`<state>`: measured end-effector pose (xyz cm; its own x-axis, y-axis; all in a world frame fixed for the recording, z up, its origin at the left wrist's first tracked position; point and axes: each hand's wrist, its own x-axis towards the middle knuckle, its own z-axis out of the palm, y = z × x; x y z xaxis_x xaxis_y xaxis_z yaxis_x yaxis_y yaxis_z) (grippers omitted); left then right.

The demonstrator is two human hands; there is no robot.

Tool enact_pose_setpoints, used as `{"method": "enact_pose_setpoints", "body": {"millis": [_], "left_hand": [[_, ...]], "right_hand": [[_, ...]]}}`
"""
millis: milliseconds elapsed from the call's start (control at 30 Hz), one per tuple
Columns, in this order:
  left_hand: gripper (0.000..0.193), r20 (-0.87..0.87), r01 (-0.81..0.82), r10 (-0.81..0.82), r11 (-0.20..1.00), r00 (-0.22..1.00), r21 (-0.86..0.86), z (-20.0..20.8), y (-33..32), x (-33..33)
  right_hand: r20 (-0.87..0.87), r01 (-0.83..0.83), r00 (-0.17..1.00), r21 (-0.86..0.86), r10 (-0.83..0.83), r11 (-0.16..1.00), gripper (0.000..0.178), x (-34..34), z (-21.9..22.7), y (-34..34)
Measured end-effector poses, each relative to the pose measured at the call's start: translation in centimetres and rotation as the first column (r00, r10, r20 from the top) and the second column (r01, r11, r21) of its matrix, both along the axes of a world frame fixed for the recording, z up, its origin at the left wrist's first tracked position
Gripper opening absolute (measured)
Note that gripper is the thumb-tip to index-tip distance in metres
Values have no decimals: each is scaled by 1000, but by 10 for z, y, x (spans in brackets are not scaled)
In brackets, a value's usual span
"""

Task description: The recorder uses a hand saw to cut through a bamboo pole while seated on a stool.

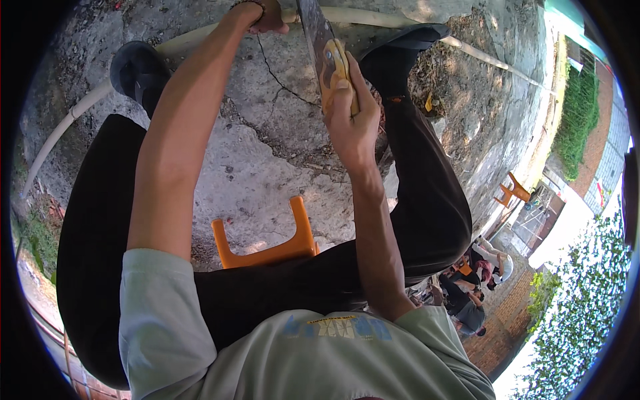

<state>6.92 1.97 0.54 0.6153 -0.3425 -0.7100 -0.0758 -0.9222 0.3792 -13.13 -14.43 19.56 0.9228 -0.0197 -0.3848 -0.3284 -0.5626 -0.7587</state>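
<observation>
My right hand [353, 123] is wrapped round the yellowish handle [335, 67] of a handsaw. The saw's grey blade [315, 27] runs up out of the top edge and crosses a long pale pole [363, 17] on the ground. At the top edge, left of the blade, my left hand [268, 15] is closed on the pole, its thumb side showing and part of it cut off by the edge of the picture. The pole curves across the view, passing by both of my dark shoes.
Between my legs are the legs of an orange stool [267, 257]. The ground is cracked concrete [253, 167] with loose soil and dry leaves. Another orange stool [513, 190] lies off to the right. Several people [470, 293] sit farther off at lower right, near brick paving and greenery.
</observation>
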Motion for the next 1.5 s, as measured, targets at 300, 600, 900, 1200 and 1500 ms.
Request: {"method": "enact_pose_setpoints", "body": {"millis": [300, 600, 900, 1200, 1500], "left_hand": [[40, -53, 108, -105, 992, 993, 64, -23, 13, 10], [32, 24, -95, 101, 979, 995, -180, 3, 15, 5], [34, 382, -36, 102, 984, 919, -175, -1, 7, -12], [40, 843, -76, 227, 973, 488, -218, -6, 12, -61], [46, 585, -172, 102, 983, 805, 66, 11, 3, -38]], "right_hand": [[31, 44, 998, 55, -46, 998, 52, -17, -1, 5], [32, -59, 998, -76, 61, 995, 61, -116, 39, 3], [15, 76, 997, 16, -76, 997, 52, -13, 22, 0], [270, 214, 929, 166, -253, 963, 47, -45, 3, 3], [-81, 358, 909, 655, -409, 666, 39, -7, 12, -43]]}}
